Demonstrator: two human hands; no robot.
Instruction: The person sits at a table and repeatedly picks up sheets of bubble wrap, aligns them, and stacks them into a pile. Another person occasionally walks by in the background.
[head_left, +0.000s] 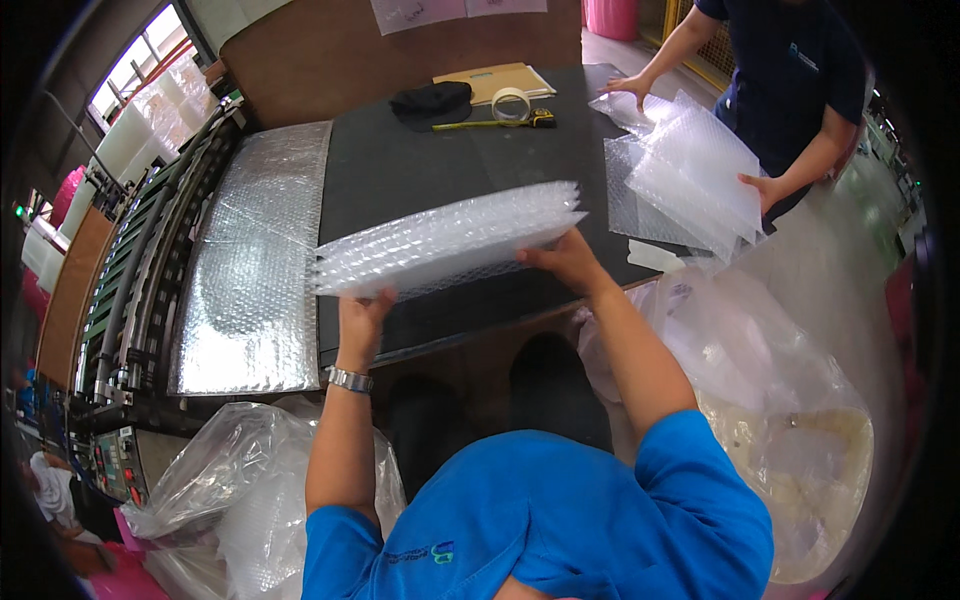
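Note:
Between my two hands I hold a thick stack of bubble wrap sheets point(450, 240), tilted on its edge above the dark table. My left hand point(364, 318) grips the near left edge with the thumb on top. At the right end, my right hand point(565, 262) is closed on the same stack, its fingers partly hidden. To the left, a large sheet of silvery bubble wrap point(250, 270) lies flat beside the rollers. Across the table at the right, a co-worker's hands point(765, 190) handle several loose clear bubble wrap sheets point(695, 170).
A roll of tape point(511, 104), a yellow tape measure point(541, 118), a black cap point(430, 104) and brown envelopes point(495, 82) lie at the table's far side. The roller machine point(150, 260) with its control panel point(121, 467) borders the left. Plastic bags point(790, 400) flank me.

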